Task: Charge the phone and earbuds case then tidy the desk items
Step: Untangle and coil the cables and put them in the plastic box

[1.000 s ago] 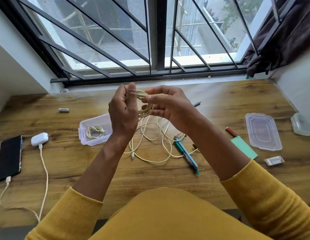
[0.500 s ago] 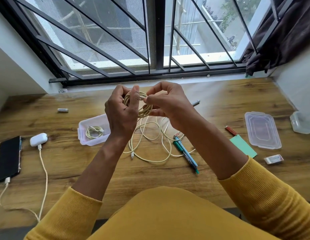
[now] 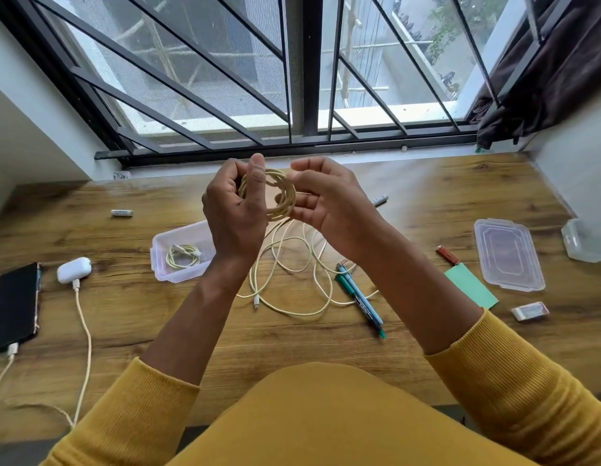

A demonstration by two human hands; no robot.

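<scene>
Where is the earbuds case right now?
Head view, far left on the desk: the earbuds case sits just right of the phone, cable plugged in.

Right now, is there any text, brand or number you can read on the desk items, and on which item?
None can be read.
Eraser: reddish print on its sleeve, too blurred.
Near battery: faint marks, too small.
Far battery: faint marks, too small.
Blue marker: dark marks on the barrel, unreadable.
Phone: screen dark, no text.
Earbuds case: plain white.
</scene>
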